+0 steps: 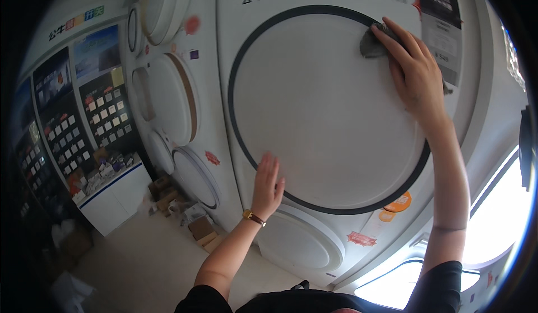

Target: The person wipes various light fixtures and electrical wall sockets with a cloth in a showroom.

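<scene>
A large round ceiling light [328, 115] with a dark rim is mounted on a white display panel before me. My right hand [414, 67] presses a grey cloth [373, 44] to the upper right of its white cover, by the rim. Part of the cloth is hidden under my palm. Down at the lower left rim, my left hand [268, 185] holds nothing, its thumb apart from the fingers; whether it touches the light is unclear. A watch with a brown strap [254, 217] circles my left wrist.
Another round white lamp [300, 241] sits below, and several more line the left panel, including one with a brown rim [176, 99]. Cardboard boxes [201, 229] lie on the floor [155, 262]. A white cabinet [113, 204] holds small goods below switch displays. A product label [440, 36] hangs at upper right.
</scene>
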A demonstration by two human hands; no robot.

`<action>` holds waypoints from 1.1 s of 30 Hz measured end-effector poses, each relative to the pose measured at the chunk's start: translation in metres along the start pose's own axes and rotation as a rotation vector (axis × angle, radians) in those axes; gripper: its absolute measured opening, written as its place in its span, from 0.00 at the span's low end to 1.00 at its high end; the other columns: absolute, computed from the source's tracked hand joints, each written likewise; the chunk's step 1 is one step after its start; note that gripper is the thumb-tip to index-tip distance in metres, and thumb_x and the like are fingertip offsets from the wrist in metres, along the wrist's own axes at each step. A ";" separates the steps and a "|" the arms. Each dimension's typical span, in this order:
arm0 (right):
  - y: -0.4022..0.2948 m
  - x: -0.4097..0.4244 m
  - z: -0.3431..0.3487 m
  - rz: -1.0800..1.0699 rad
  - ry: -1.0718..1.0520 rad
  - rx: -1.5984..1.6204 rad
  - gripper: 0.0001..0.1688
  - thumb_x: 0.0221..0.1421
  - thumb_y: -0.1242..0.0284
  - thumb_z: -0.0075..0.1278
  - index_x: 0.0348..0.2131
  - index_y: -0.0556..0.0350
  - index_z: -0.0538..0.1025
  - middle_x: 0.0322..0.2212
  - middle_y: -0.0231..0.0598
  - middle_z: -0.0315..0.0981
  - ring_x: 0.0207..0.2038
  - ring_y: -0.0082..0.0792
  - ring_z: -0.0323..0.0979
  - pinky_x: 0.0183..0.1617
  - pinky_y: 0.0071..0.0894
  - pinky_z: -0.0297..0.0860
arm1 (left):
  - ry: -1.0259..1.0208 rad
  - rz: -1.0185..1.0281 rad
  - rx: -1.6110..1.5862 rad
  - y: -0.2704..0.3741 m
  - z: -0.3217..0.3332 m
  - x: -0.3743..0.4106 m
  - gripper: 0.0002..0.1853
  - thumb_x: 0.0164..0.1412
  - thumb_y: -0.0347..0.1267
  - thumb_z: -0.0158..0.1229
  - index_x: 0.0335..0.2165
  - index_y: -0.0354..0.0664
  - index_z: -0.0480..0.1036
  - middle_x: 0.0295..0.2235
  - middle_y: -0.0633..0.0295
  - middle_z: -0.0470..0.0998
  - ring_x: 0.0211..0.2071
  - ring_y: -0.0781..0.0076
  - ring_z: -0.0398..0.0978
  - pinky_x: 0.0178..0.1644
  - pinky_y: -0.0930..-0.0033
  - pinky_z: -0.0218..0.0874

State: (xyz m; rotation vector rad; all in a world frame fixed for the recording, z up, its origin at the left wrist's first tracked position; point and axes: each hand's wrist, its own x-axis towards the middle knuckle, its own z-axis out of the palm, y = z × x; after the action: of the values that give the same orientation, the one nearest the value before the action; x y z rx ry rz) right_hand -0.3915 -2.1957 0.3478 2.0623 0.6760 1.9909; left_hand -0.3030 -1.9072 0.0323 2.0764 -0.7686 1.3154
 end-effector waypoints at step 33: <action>-0.046 0.090 0.045 -0.463 -0.227 -0.228 0.36 0.46 0.77 0.53 0.56 0.36 0.69 0.59 0.28 0.62 0.60 0.37 0.60 0.62 0.40 0.60 | 0.067 0.297 -0.189 -0.056 -0.017 0.028 0.31 0.58 0.30 0.55 0.60 0.45 0.60 0.64 0.49 0.55 0.65 0.41 0.47 0.67 0.39 0.36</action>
State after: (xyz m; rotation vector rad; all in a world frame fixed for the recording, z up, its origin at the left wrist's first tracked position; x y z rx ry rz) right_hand -0.3566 -2.1076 0.4040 1.7640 0.7561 1.4784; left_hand -0.2629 -1.8624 0.0560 1.8111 -1.1586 1.3979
